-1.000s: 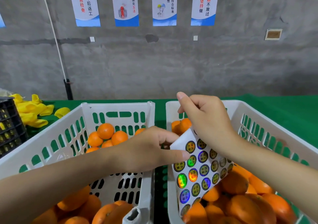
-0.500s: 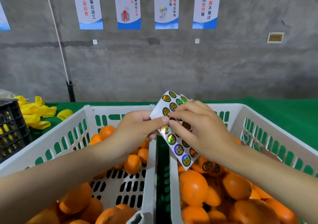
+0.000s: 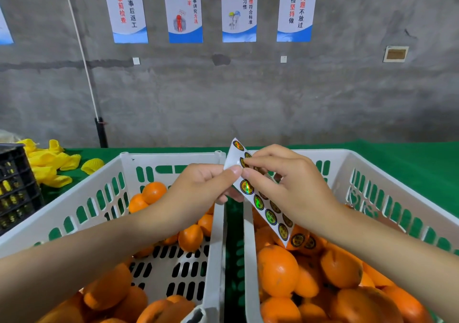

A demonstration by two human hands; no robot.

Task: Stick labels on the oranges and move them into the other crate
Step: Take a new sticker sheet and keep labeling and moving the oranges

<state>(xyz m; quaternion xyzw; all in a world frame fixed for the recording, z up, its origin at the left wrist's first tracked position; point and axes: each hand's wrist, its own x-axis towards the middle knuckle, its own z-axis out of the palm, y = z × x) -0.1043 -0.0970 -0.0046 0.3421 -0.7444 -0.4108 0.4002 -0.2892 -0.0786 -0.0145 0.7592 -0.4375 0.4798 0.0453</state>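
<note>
A white sheet of round holographic labels (image 3: 263,206) hangs tilted above the gap between two white crates. My left hand (image 3: 198,193) pinches its left edge between thumb and fingers. My right hand (image 3: 285,188) lies over the sheet's front, its thumb and forefinger pinching at a label near the top. The right crate (image 3: 387,173) is heaped with oranges (image 3: 278,270), and two near the sheet's lower end carry labels. The left crate (image 3: 171,161) holds fewer oranges (image 3: 154,192), spread along its back and front.
Yellow foam fruit nets (image 3: 49,163) lie on the green table (image 3: 409,158) at the far left, beside a black crate (image 3: 15,188). A concrete wall with posters stands behind the table. A pole (image 3: 99,129) leans in the back left.
The label sheet has been lifted from inside the right crate to above the crate rims. My right hand came round to its front and now pinches at a label.
</note>
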